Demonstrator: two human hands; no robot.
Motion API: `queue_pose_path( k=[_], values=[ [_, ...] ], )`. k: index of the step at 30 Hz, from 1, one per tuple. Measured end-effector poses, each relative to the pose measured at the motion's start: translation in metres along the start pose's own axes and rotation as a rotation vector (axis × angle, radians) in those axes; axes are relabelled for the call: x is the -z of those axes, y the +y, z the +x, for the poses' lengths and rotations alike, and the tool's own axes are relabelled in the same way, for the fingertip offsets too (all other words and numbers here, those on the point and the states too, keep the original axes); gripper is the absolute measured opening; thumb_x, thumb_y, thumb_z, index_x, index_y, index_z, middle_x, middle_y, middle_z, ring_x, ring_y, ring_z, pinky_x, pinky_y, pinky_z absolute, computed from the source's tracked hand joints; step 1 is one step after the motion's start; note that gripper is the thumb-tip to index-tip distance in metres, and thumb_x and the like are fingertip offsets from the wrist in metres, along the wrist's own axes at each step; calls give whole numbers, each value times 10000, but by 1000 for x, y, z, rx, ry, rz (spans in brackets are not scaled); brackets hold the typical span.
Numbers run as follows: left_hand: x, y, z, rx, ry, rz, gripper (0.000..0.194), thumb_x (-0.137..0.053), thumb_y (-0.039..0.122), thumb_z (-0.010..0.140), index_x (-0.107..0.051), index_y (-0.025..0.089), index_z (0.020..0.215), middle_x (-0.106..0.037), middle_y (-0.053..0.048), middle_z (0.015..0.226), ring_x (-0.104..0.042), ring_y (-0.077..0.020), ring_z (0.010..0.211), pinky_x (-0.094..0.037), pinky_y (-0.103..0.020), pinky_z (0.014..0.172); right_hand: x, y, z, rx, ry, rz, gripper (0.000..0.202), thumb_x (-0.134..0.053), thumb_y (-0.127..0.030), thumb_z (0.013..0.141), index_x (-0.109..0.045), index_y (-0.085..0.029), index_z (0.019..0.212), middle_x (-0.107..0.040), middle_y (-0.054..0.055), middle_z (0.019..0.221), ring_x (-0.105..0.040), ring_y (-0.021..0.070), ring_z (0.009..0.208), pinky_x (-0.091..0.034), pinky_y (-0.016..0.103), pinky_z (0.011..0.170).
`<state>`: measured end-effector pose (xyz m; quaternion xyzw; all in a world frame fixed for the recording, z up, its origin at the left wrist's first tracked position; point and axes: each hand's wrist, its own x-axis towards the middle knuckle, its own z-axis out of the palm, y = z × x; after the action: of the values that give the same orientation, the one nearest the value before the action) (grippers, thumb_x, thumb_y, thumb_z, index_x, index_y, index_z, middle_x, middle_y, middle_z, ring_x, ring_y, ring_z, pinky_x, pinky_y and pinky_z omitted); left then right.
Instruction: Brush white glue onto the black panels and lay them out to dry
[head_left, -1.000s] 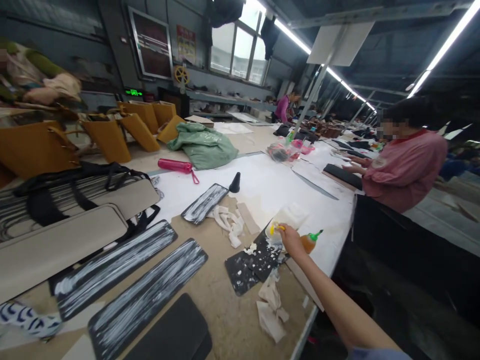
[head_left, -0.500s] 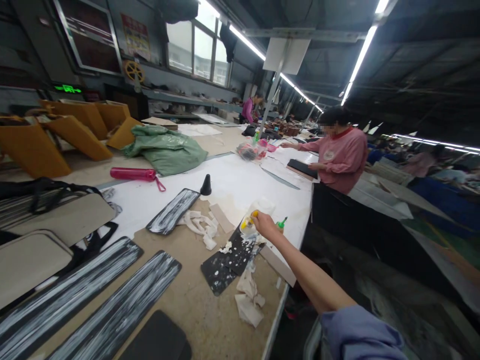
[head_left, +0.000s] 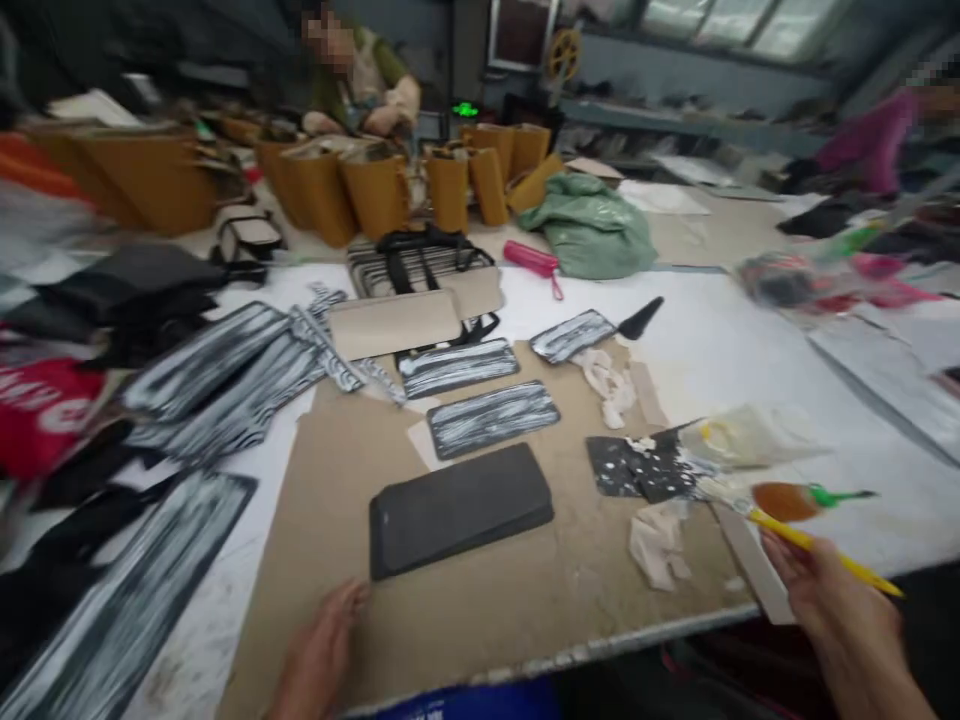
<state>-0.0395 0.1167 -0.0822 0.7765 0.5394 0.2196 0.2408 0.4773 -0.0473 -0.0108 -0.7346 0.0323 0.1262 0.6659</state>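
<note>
In my right hand [head_left: 844, 600] is a yellow-handled brush [head_left: 795, 535], its pale bristles pointing left beside a black scrap [head_left: 660, 465] spotted with white paste. My left hand [head_left: 322, 640] is by the table's front edge, fingers extended and holding nothing. Its fingertips lie close to the lower-left corner of a small stack of plain black panels [head_left: 461, 510]; I cannot tell if they touch. Beyond the stack, two black panels [head_left: 495, 418] are streaked with white. An orange-brown bottle with a green nozzle [head_left: 787, 500] lies beyond the brush, near a clouded plastic container [head_left: 750, 435].
Crumpled cloth [head_left: 660, 545] lies left of the brush. More streaked panels [head_left: 135, 600] cover the left side. Beige bag pieces [head_left: 397, 325], a pink pouch [head_left: 531, 258] and a green sack [head_left: 592, 225] stand farther back. A co-worker [head_left: 367, 90] is behind mustard bags [head_left: 375, 190].
The view has swung left and down, bringing my left hand into sight. My right hand has drawn back from the container toward the table's front edge, with the brush in it.
</note>
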Motion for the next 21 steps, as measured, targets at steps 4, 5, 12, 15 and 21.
queue_pose_path(
  k=[4,5,12,15,21],
  values=[
    [2,-4,5,-260,76,1,242,-377,287,886,-578,192,981,-667,-48,862,-635,-152,779,-544,-265,705,-43,29,-74,-120,-184,16,257,-702,-351,526,-589,-192,695,-649,46,721,-641,198,681,-528,420,771],
    [2,-3,10,-292,73,15,224,-393,272,884,-574,187,984,-661,-52,858,-629,-153,785,-541,-275,721,-59,34,-98,-136,-274,5,323,-722,-381,526,-599,-166,733,-661,55,749,-647,201,712,-539,397,762],
    [-8,0,34,-502,3,82,201,-482,196,838,-566,164,1018,-606,-95,1044,-524,-214,1038,-487,-406,878,-178,58,-233,-139,-646,-39,484,-678,-491,633,-567,-120,923,-679,49,779,-657,193,761,-552,322,738],
    [-18,-3,38,-520,-31,75,219,-521,186,810,-568,168,1023,-602,-101,1056,-509,-226,1052,-482,-428,870,-210,71,-262,-135,-746,-60,481,-664,-509,634,-572,-125,909,-674,33,754,-658,192,747,-556,318,717],
    [-25,-10,41,-501,-56,33,196,-538,164,795,-594,186,981,-618,-84,1026,-526,-222,1011,-484,-413,833,-239,92,-288,-159,-804,-93,437,-669,-500,615,-579,-142,847,-671,19,722,-662,196,706,-562,322,677]
  ],
)
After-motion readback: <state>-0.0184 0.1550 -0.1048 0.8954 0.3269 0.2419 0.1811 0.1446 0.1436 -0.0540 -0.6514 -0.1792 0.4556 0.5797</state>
